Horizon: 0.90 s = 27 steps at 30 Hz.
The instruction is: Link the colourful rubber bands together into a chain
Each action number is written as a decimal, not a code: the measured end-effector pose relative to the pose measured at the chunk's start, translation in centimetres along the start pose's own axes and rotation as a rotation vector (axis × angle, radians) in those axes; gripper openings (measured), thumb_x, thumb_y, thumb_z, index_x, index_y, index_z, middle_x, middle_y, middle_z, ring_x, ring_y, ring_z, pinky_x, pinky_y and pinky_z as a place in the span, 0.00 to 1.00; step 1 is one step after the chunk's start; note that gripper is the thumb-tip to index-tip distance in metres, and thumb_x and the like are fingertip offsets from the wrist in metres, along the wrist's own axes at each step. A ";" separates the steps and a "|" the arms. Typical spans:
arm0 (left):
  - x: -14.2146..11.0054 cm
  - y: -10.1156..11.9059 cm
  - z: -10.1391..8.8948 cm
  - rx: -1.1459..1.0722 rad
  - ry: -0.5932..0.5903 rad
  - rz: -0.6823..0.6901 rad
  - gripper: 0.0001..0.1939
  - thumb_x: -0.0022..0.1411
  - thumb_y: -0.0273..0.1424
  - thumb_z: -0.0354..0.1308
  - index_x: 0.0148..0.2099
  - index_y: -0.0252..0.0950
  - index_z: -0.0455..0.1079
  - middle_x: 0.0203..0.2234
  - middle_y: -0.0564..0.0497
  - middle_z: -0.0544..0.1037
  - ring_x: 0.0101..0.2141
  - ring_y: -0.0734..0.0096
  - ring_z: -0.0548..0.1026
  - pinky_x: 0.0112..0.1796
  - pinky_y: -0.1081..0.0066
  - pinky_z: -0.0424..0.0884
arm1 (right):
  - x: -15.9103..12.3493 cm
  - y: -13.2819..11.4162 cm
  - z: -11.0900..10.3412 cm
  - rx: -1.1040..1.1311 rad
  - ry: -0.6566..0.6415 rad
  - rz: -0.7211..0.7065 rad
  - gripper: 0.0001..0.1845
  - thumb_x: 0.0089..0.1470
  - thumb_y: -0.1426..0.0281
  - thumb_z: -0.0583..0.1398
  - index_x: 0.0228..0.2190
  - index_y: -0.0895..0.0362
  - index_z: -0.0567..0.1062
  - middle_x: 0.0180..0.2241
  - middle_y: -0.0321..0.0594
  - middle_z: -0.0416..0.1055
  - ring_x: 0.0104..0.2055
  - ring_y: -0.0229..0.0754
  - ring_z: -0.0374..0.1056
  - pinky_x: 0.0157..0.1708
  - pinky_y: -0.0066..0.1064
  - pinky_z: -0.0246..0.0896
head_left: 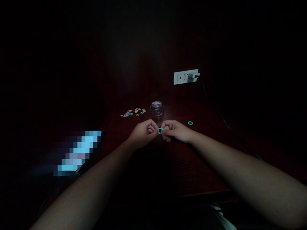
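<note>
Between my two hands is a small green hair tie [160, 128], pinched on its left side by my left hand [144, 133] and on its right side by my right hand [177, 130]. Both hands are closed, fingertips and thumbs meeting close together above the table. My fingers cover part of the band. Just beyond them stands a clear glass or plastic jar [157, 111] with a lid on. A second green ring, looking like another hair tie [188, 123], lies flat to the right of my right hand.
Several coloured hair ties [136, 111] lie scattered at the back left of the dark red table [199, 175]. A lit, blurred-out screen [83, 148] is beside my left forearm. The wall socket [180, 77] has a plug in it. Surroundings are very dark.
</note>
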<state>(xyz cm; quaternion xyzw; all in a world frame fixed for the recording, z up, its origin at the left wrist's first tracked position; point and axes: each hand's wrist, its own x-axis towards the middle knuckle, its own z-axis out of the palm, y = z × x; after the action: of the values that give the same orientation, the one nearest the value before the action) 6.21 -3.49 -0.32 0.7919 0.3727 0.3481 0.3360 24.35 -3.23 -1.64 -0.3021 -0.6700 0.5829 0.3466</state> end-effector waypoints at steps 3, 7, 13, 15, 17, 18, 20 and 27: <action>-0.1 0.2 0.0 -0.005 -0.030 0.002 0.06 0.53 0.30 0.55 0.32 0.32 0.63 0.22 0.53 0.70 0.22 0.81 0.66 0.22 0.80 0.62 | 0.0 0.1 0.0 -0.004 0.001 -0.006 0.07 0.48 0.70 0.58 0.27 0.60 0.63 0.18 0.34 0.70 0.16 0.30 0.63 0.16 0.22 0.57; -0.1 0.2 0.0 -0.005 -0.056 -0.002 0.07 0.53 0.30 0.55 0.33 0.32 0.63 0.22 0.53 0.70 0.22 0.81 0.66 0.22 0.80 0.62 | 0.0 0.0 0.1 -0.020 0.010 0.007 0.08 0.48 0.70 0.58 0.27 0.60 0.62 0.18 0.34 0.71 0.15 0.31 0.63 0.15 0.21 0.56; -0.1 0.3 0.0 -0.004 -0.078 -0.014 0.09 0.53 0.33 0.55 0.34 0.32 0.64 0.21 0.53 0.69 0.22 0.80 0.66 0.22 0.79 0.62 | 0.0 0.0 0.1 -0.047 0.015 0.040 0.10 0.49 0.68 0.58 0.28 0.59 0.61 0.18 0.35 0.72 0.14 0.32 0.64 0.14 0.21 0.56; -0.1 0.5 0.1 -0.004 -0.083 -0.016 0.10 0.53 0.34 0.55 0.34 0.32 0.64 0.22 0.53 0.69 0.22 0.81 0.66 0.22 0.79 0.61 | 0.0 0.0 0.2 -0.054 0.016 0.043 0.10 0.48 0.67 0.58 0.28 0.59 0.61 0.18 0.35 0.72 0.15 0.32 0.65 0.14 0.21 0.56; -0.1 0.5 0.1 -0.005 -0.084 -0.019 0.10 0.53 0.34 0.55 0.34 0.32 0.65 0.22 0.53 0.69 0.21 0.81 0.65 0.22 0.79 0.61 | 0.0 -0.1 0.2 -0.061 0.012 0.042 0.10 0.49 0.67 0.58 0.28 0.59 0.61 0.18 0.35 0.72 0.15 0.32 0.65 0.14 0.21 0.56; -0.1 0.4 0.1 -0.006 -0.084 -0.021 0.09 0.53 0.34 0.55 0.34 0.32 0.65 0.22 0.53 0.69 0.21 0.81 0.65 0.22 0.79 0.61 | 0.0 -0.1 0.2 -0.064 0.010 0.042 0.10 0.49 0.67 0.58 0.27 0.59 0.61 0.18 0.35 0.72 0.15 0.32 0.65 0.14 0.21 0.56; 0.0 0.2 0.1 -0.007 -0.079 -0.024 0.08 0.53 0.33 0.54 0.33 0.32 0.65 0.22 0.53 0.70 0.22 0.80 0.66 0.22 0.79 0.61 | -0.1 -0.1 0.3 -0.067 0.007 0.041 0.09 0.49 0.68 0.57 0.28 0.59 0.61 0.17 0.35 0.72 0.15 0.32 0.65 0.14 0.20 0.56; 0.1 -0.4 0.0 0.005 -0.032 -0.013 0.07 0.53 0.31 0.54 0.34 0.33 0.65 0.24 0.51 0.72 0.23 0.79 0.68 0.24 0.78 0.64 | -0.1 -0.4 0.4 -0.051 0.030 0.019 0.07 0.48 0.71 0.56 0.28 0.58 0.60 0.17 0.35 0.72 0.14 0.32 0.64 0.13 0.20 0.56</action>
<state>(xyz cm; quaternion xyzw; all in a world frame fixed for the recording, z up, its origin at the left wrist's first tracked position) 6.12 -3.25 -0.61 0.7958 0.3733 0.3321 0.3422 24.08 -3.57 -1.32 -0.3258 -0.6765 0.5642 0.3433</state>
